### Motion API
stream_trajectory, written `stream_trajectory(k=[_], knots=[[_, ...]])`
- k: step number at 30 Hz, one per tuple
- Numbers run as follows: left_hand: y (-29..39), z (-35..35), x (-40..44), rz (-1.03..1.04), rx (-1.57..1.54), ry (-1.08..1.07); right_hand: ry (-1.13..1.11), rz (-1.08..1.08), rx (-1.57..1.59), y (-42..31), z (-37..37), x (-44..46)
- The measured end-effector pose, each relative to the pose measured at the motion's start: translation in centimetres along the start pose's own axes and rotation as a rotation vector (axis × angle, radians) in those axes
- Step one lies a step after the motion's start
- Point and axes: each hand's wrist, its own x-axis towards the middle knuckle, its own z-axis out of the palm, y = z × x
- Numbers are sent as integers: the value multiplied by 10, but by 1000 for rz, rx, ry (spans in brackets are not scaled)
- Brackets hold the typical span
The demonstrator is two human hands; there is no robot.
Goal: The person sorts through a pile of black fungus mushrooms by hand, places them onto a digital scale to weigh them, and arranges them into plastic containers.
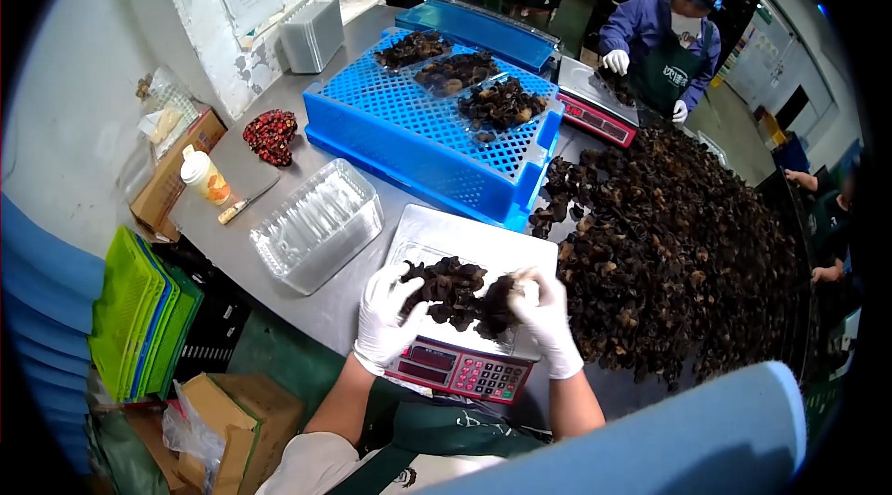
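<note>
Dark wood ear mushrooms (448, 283) lie in a transparent plastic tray on the white platform of a red-fronted digital scale (423, 230). My left hand (386, 317), in a white glove, rests at the left side of these mushrooms with its fingers spread and curved, the fingertips touching their edge. On the other side my gloved right hand (544, 317) is closed on a clump of wood ear mushrooms (497, 307) above the right end of the tray. Its fingertips are somewhat blurred. The scale's keypad faces me.
A big heap of wood ear mushrooms (678, 254) covers the right. Behind the scale stands an upturned blue crate (409, 151) bearing filled trays. Stacked plastic trays (321, 226), a knife (249, 201) and a cup (204, 176) lie left. A co-worker (664, 40) handles mushrooms at another scale (599, 119).
</note>
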Motion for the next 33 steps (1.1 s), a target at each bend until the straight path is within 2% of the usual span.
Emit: stream_trajectory(k=[2,4,5,6,7,9,10,12,14,15,16,17,18,19,20,22,26,27,28,30,33], knots=[[-3,-12,2,-19,39,45,157,32,204,3,-26,-10],[-9,-18,-2,-71,86,107,254,162,222,-10,-60,-26],[-8,-23,0,-102,99,128,321,156,526,-36,-69,-40],[-12,-28,-2,-97,114,131,-4,-166,1097,-6,-107,-59],[-17,-31,-4,-104,132,152,-218,-478,1250,-12,-128,-75],[-28,-35,-6,-144,171,157,-802,-846,1501,-23,-177,-95],[-28,-36,-4,-157,126,175,-852,-974,1511,-34,-186,-107],[-32,-34,-3,-188,98,158,-367,-757,1375,-13,-200,-127],[-26,-32,2,-191,71,148,-4,-382,1178,6,-202,-136],[-24,-30,3,-169,83,138,214,-200,915,1,-172,-125],[-23,-28,4,-149,94,129,393,250,307,10,-167,-122],[-21,-27,3,-149,82,115,351,388,-56,13,-144,-109],[-21,-27,3,-148,82,114,313,311,-338,43,-130,-108],[-20,-27,3,-151,82,106,234,439,-512,65,-120,-116],[-20,-26,2,-153,80,98,179,206,-779,102,-115,-125],[-25,-25,-1,-154,72,112,89,263,-1016,123,-92,-135],[-29,-28,-5,-157,78,107,154,217,-686,146,-99,-130],[-29,-27,-6,-170,67,101,232,235,-623,141,-99,-122],[-30,-26,-7,-184,56,95,277,124,-570,129,-98,-114],[-29,-22,-8,-200,16,77,301,134,-475,93,-90,-95],[-27,-13,-6,-207,12,60,347,-9,-221,43,-68,-71]])
